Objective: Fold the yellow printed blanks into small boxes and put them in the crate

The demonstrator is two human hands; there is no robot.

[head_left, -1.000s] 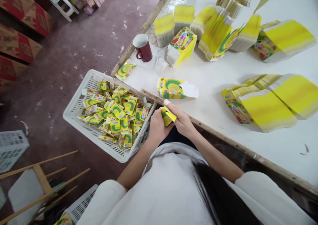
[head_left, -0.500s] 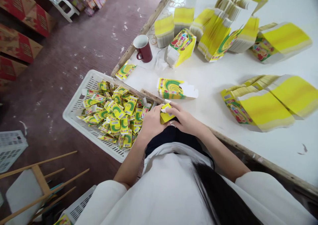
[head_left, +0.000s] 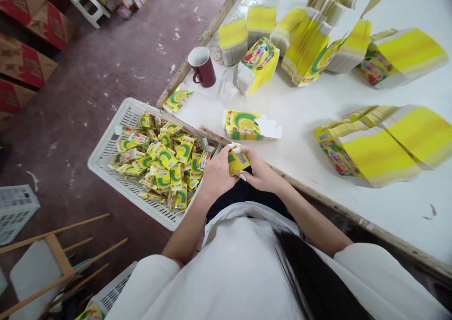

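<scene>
Between my hands, above my lap at the table's edge, is a small yellow box (head_left: pixel 238 162) with a barcode facing up. My left hand (head_left: pixel 218 171) grips its left side, and my right hand (head_left: pixel 260 173) has its fingers around the right side. Just beyond them on the table lies a yellow-green carton (head_left: pixel 243 125) with white flaps standing out. To the left, a white basket (head_left: pixel 106 162) is heaped with small yellow boxes (head_left: pixel 165 157) and reaches close to my left hand.
A maroon mug (head_left: pixel 206 72) stands near the wooden edge of the white table (head_left: pixel 300 155). Stacks of flat yellow cartons (head_left: pixel 381 155) spread across the back and right. A wooden-legged stool (head_left: pixel 56 254), a crate (head_left: pixel 17 211) and cardboard boxes (head_left: pixel 31 61) are on the floor.
The small box has turned in my hands, so its barcode side now faces up. My right fingers have shifted from its top to its right side.
</scene>
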